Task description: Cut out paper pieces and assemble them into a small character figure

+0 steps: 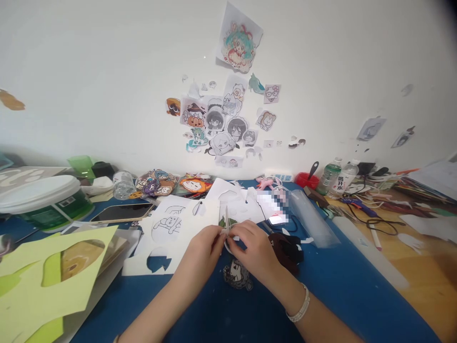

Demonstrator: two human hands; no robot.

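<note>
My left hand (208, 247) and my right hand (255, 247) meet over the middle of the blue work surface, fingertips almost touching. Both are closed in a pinch at the lower end of a thin white strip (226, 215), which points up and away from me. Its material and exact shape are too small to make out. Just below my fingers lies a grey-and-white cartoon cutout (237, 275). Beside my right hand is a dark brown cutout piece (286, 251). To the left of my hands, white paper with a line drawing (167, 221) lies flat.
Yellow cut sheets (82, 281) and a green tub with a white lid (53, 209) occupy the left. A phone (123, 212) lies near the tub; a lit screen (273, 207) is behind my right hand. Bottles (329, 176) and a red bowl (307, 181) stand at the back right.
</note>
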